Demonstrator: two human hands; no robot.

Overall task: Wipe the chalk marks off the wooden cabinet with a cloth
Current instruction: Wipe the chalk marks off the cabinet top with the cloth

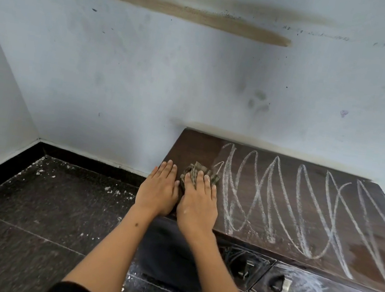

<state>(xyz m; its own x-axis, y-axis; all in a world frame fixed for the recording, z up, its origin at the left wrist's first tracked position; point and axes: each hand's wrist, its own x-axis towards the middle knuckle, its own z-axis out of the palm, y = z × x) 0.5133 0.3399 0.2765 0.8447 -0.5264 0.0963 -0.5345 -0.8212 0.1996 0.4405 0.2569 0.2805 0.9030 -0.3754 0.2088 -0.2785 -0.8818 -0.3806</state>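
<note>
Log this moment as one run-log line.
phase: wiping begun | right hand: presses cloth | left hand: flat on cabinet top | chalk marks: mostly remaining

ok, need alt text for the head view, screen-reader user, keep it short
A person's right hand presses a crumpled cloth flat on the left end of a dark wooden cabinet, the left hand flat beside it. White looping chalk marks cover the top to the right; more chalk shows on the cabinet front.
</note>
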